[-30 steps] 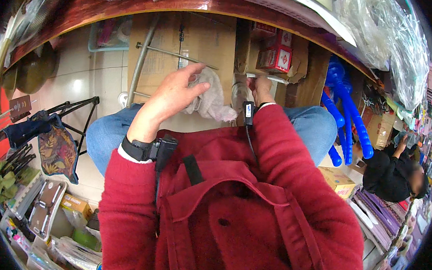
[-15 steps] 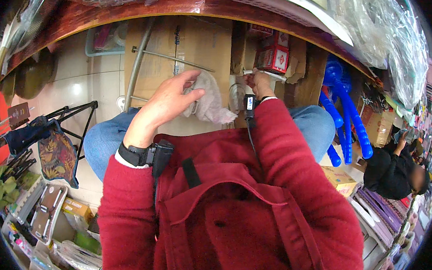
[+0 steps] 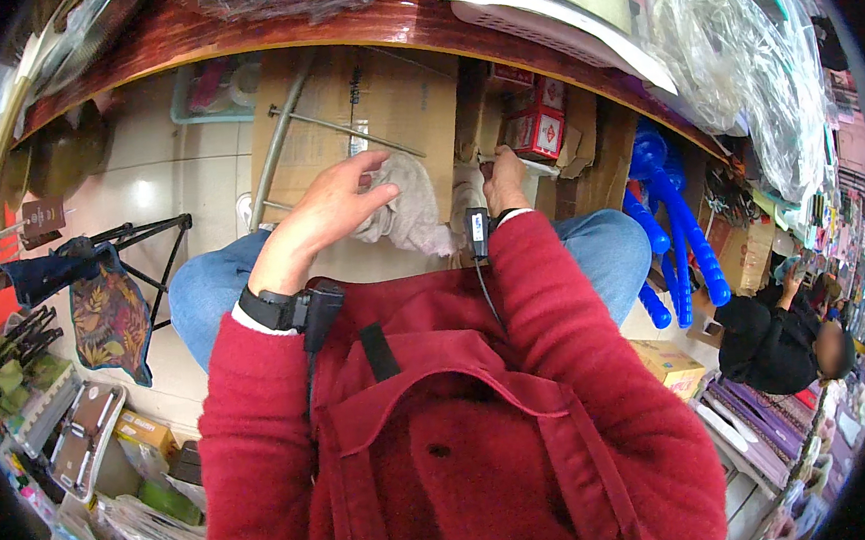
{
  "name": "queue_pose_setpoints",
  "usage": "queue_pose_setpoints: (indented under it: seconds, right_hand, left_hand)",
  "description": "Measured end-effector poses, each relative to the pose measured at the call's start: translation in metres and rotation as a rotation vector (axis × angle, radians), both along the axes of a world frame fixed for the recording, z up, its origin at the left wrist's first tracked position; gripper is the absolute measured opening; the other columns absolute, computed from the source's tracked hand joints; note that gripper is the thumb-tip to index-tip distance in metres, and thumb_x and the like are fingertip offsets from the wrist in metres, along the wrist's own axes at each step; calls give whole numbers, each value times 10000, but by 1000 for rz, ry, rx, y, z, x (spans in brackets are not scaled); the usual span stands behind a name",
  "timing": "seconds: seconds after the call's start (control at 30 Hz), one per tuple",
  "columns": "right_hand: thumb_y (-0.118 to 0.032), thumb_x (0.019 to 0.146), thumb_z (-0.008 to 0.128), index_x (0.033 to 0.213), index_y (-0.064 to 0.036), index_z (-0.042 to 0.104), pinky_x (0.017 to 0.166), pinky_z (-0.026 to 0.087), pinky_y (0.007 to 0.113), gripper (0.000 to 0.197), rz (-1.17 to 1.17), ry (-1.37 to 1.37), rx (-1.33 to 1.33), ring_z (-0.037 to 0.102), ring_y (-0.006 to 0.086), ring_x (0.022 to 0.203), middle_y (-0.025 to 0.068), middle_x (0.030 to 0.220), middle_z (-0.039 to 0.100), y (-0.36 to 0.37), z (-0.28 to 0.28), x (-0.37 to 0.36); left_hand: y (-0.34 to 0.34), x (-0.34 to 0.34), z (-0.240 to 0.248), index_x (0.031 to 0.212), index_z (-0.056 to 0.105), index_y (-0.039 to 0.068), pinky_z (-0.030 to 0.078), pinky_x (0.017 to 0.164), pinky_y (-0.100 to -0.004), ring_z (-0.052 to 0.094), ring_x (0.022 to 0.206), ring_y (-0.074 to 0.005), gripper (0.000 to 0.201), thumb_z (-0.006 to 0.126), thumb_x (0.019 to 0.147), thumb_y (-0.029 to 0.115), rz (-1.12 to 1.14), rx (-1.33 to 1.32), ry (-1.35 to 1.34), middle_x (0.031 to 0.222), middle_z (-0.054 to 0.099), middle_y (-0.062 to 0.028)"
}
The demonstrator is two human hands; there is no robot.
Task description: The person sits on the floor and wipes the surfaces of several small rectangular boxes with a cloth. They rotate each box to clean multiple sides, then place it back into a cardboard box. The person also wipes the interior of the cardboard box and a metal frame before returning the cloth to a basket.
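My left hand (image 3: 338, 204) is raised beside a crumpled greyish-white cloth (image 3: 410, 209). Its index finger and thumb are stretched out and apart, with the cloth just beyond them; the other fingers are hidden. My right hand (image 3: 508, 180) reaches under the table at the right, its fingers pinched on a thin white strip (image 3: 542, 169) that partly shows past the knuckles. Just beyond that hand lie small red-and-white boxes (image 3: 535, 134) in a carton. A metal tube frame (image 3: 287, 130) leans before a large flat cardboard box (image 3: 395, 97), to the left of the cloth.
The dark red table edge (image 3: 336, 34) curves above both hands. Blue plastic legs (image 3: 685, 217) stand at the right, near my knee. A folding stool (image 3: 109, 303) with patterned fabric stands at the left. Another person in black (image 3: 774, 341) crouches at far right.
The view has shifted slightly. My right hand has turned, so less of the white strip shows. My left hand stays by the cloth, its index finger and thumb still apart.
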State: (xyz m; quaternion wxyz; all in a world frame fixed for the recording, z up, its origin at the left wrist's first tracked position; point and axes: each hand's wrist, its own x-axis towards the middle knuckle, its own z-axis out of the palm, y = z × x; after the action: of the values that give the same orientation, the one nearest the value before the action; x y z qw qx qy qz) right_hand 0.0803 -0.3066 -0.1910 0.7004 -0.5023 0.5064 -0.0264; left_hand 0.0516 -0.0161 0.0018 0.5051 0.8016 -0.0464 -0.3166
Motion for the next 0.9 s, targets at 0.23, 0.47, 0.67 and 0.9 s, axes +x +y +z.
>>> queue_pose_setpoints:
  seconds: [0.23, 0.47, 0.67, 0.9]
  right_hand:
    - [-127, 844, 564, 888, -63, 548, 544, 463, 325, 80, 75, -73, 189, 527, 199, 662, 70, 808, 550, -22, -15, 4]
    - [-198, 862, 567, 921, -63, 559, 585, 472, 351, 147, 157, -104, 272, 527, 201, 686, 78, 818, 548, -43, -33, 11]
    - [-232, 864, 584, 995, -68, 562, 670, 485, 376, 211, 222, -21, 216, 530, 211, 789, 97, 892, 552, -36, -20, 12]
    - [-161, 849, 600, 1091, -36, 534, 769, 535, 449, 280, 139, 104, 87, 507, 238, 885, 100, 993, 519, -15, -9, 3]
  left_hand:
    - [-2, 1, -2, 1388, 452, 16, 457, 989, -381, 556, 1200, -299, 569, 641, 913, 267, -9, -14, 0, 1343, 545, -193]
    - [-1, -3, 0, 1383, 461, 20, 467, 973, -372, 566, 1187, -293, 563, 647, 909, 262, 0, 11, -12, 1323, 557, -206]
    - [2, -4, 4, 1372, 471, 17, 464, 977, -369, 576, 1172, -288, 552, 652, 905, 249, -39, 57, -59, 1312, 565, -201]
    - [2, -8, 4, 1385, 456, 21, 452, 996, -374, 560, 1191, -285, 551, 644, 911, 228, 23, 18, 41, 1321, 562, -183]
